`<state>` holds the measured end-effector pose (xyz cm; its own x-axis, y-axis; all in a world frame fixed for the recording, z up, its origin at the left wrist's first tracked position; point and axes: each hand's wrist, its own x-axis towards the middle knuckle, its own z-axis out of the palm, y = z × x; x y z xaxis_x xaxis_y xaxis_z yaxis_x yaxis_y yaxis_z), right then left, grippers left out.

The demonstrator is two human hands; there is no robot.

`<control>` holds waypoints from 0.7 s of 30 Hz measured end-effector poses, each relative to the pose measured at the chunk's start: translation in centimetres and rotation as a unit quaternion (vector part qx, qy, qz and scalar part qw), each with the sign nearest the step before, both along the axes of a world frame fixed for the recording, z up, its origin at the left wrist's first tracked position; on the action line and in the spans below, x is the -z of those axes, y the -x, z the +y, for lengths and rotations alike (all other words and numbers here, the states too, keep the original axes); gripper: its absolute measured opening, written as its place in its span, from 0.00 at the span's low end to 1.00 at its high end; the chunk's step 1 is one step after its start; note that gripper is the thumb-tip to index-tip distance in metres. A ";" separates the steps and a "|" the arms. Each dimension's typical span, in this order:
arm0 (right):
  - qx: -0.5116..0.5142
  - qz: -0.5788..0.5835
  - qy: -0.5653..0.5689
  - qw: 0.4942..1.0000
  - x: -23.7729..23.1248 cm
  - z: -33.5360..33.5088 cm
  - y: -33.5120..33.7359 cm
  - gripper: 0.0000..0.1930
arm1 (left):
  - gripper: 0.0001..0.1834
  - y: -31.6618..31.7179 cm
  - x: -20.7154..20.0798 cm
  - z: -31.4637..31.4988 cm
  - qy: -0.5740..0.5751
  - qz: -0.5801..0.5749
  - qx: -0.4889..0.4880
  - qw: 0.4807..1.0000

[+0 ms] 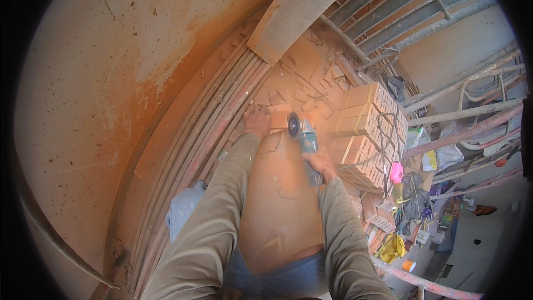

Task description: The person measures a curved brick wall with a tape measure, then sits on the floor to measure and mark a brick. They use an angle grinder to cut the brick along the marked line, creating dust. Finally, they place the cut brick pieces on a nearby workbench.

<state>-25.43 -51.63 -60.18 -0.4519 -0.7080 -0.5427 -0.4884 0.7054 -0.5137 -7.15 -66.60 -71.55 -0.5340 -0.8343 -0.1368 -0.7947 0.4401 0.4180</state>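
Note:
My right hand (320, 162) is wrapped round the body of a teal and grey angle grinder (307, 140). Its dark round disc (293, 125) stands against the right end of an orange brick (279, 116). At the brick's left end, my left hand (257, 120) holds it down, fingers bent over it. Whether the disc is turning or biting into the brick, I cannot tell. Orange dust lies over the floor (277, 189) around both hands.
Long poles (222, 110) lie along the wall on the left. Strapped stacks of bricks (355, 112) rise close to my right forearm, with a dark cable (381, 133) over them. Broken brick pieces (308, 104) litter the floor ahead. Metal scaffold tubes (466, 112) stand at right.

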 end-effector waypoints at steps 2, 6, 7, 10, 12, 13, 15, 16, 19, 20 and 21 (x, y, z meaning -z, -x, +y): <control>0.006 -0.001 -0.014 1.000 0.1 0.2 0.0 0.24 | 0.18 -0.1 -0.1 0.1 0.005 0.010 -0.003 1.000; 0.003 -0.031 -0.003 1.000 0.9 0.3 0.4 0.24 | 0.21 -0.1 -0.7 0.0 -0.024 0.005 0.002 1.000; 0.005 -0.044 0.006 0.999 1.2 0.2 0.6 0.23 | 0.23 -0.1 -0.6 0.0 -0.034 0.000 0.004 0.999; 0.025 -0.065 0.056 0.996 2.0 -0.7 0.7 0.20 | 0.17 0.0 0.0 0.3 0.026 0.030 -0.006 0.999; 0.007 -0.052 0.045 0.998 1.9 -1.6 0.8 0.18 | 0.17 -0.2 0.3 0.3 0.032 0.019 0.002 0.999; -0.002 -0.044 0.040 0.998 1.7 -2.0 0.9 0.18 | 0.17 -0.1 0.3 0.2 0.035 0.015 0.006 0.999; -0.021 -0.019 0.014 0.999 1.9 -2.6 1.1 0.20 | 0.19 -0.1 0.4 0.0 0.005 0.009 -0.001 1.000; -0.030 -0.006 0.001 1.000 2.1 -2.8 1.4 0.21 | 0.20 0.0 0.3 -0.1 -0.009 0.008 -0.004 1.000; -0.021 0.022 -0.022 0.999 2.9 -3.3 2.0 0.23 | 0.17 0.3 0.2 0.3 0.032 0.000 0.003 0.999; -0.022 0.010 -0.033 0.999 2.8 -3.5 1.8 0.24 | 0.17 0.2 0.3 0.2 0.026 -0.002 0.000 1.000; -0.024 -0.002 -0.044 0.999 2.7 -3.8 1.8 0.25 | 0.17 0.1 0.3 0.2 0.020 -0.004 -0.003 1.000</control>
<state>-27.23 -55.46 -62.87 -0.4165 -0.6785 -0.6051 -0.5206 0.7237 -0.4531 -7.25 -66.43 -71.85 -0.5279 -0.8425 -0.1070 -0.8008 0.4518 0.3932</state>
